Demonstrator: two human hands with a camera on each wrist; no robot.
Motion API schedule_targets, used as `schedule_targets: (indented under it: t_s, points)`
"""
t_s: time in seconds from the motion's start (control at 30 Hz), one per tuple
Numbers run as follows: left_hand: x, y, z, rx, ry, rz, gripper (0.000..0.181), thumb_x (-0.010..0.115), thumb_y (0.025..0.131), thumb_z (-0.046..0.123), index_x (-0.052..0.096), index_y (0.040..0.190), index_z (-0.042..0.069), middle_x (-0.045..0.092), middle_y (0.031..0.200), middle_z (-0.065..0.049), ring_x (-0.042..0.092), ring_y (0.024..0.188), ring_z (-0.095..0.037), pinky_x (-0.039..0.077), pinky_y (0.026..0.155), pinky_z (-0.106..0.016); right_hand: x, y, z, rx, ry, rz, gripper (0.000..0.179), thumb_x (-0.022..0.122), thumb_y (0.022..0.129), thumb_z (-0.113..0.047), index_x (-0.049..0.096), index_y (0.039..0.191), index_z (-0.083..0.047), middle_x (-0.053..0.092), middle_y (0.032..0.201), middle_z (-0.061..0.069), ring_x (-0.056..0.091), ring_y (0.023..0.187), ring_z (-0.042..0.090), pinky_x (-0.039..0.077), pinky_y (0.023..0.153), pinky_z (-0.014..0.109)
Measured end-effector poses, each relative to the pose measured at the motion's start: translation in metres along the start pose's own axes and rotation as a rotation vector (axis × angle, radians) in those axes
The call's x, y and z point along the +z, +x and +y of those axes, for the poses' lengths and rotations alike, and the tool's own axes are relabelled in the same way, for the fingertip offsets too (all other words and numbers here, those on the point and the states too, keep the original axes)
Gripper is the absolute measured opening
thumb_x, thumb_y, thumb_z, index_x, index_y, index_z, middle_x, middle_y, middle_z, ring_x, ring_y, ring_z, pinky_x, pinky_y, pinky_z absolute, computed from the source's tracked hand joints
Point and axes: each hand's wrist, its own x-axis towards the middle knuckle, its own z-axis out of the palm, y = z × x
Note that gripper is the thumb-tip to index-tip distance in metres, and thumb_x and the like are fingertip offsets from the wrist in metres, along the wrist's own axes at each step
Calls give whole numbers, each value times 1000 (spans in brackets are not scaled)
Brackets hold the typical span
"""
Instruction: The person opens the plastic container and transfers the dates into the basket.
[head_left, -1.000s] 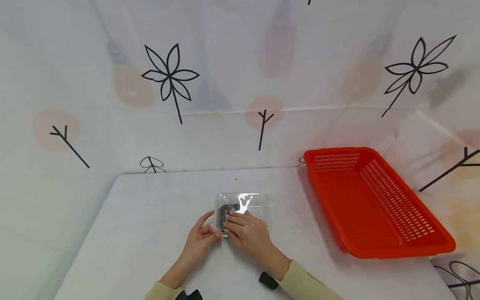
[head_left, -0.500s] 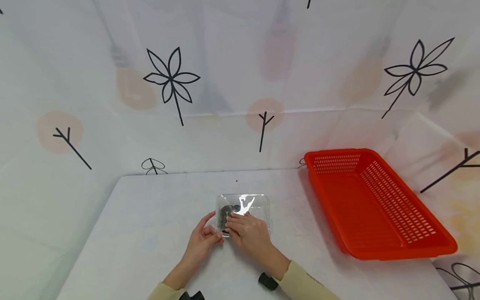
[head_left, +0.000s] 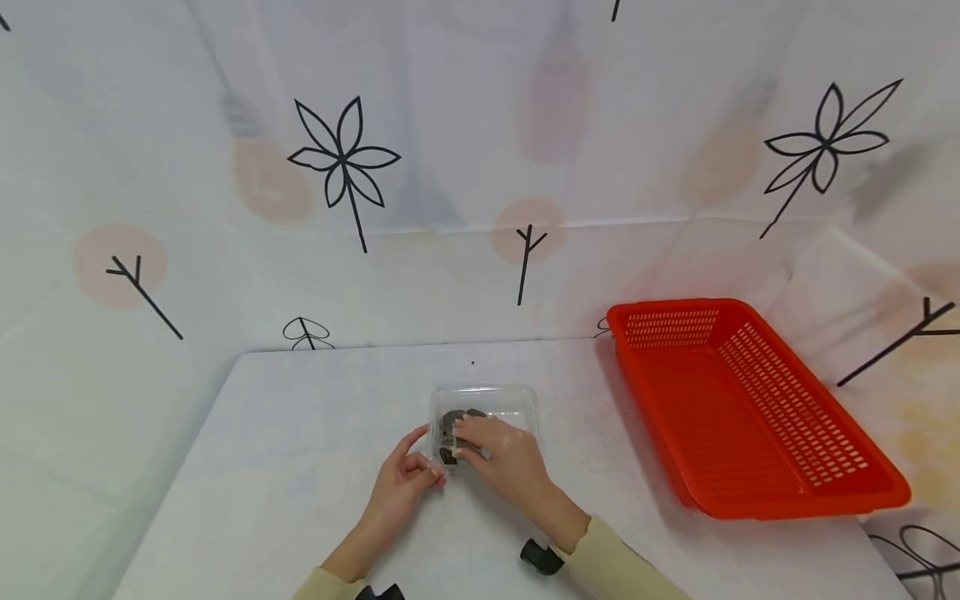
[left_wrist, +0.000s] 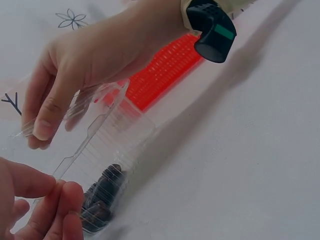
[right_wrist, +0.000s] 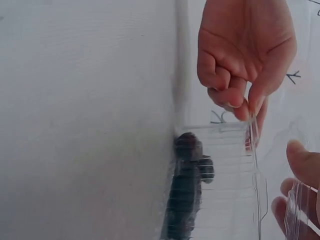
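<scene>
A clear plastic box (right_wrist: 225, 170) stands on the white table, with several dark, rounded pieces (head_left: 452, 421) at its left end; their kind is unclear. My left hand (head_left: 399, 492) pinches the rim at the box's near left corner between thumb and fingers. Over the front of the box, my right hand (head_left: 510, 458) holds the edge of the clear lid (right_wrist: 298, 205) between thumb and fingers. In the left wrist view a gap shows between the lid's edge and the box rim. The right hand covers part of the contents in the head view.
To the right stands a red plastic basket (head_left: 750, 417) with slotted sides. A white cloth with printed plants (head_left: 341, 158) hangs behind the table (head_left: 315, 417). Each wrist wears a black camera, such as the right one (head_left: 542, 557).
My right hand has risen slightly, and the lid's edge has come up off the box. The bright glare on the lid is gone. My left hand stays at the corner.
</scene>
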Motion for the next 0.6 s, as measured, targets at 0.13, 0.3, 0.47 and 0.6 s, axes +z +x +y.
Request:
schedule_targets:
  t_s: [0.13, 0.3, 0.47, 0.6]
  points:
    - [0, 1, 1, -8, 6, -13, 72, 66, 86, -10, 37, 150, 4, 60, 80, -8, 67, 75, -18, 55, 77, -30, -1, -5, 4, -20, -28, 3, 36, 91, 71, -19, 79, 104, -11, 74, 109, 1, 69, 103, 17, 56, 81, 36]
    - [1, 1, 2, -20, 4, -14, 73, 67, 87, -9, 35, 151, 3, 60, 81, -7, 67, 76, -18, 55, 77, -29, -9, -10, 8, 2, -38, 0, 36, 91, 71, -15, 79, 105, -11, 73, 110, 1, 69, 104, 16, 54, 88, 42]
    - [1, 1, 1, -16, -8, -9, 73, 66, 87, -10, 34, 151, 3, 59, 81, -8, 67, 76, -19, 55, 78, -29, -20, -18, 15, 55, -86, -21, 40, 92, 70, -15, 79, 107, -12, 73, 111, 1, 67, 108, 17, 48, 96, 53]
    - [-1, 2, 0, -9, -4, -1, 73, 65, 87, -11, 34, 152, 2, 59, 80, -8, 67, 76, -18, 55, 78, -29, -27, -27, 25, 82, -87, 4, 43, 93, 67, -11, 79, 107, -10, 73, 111, 3, 66, 111, 22, 45, 98, 56]
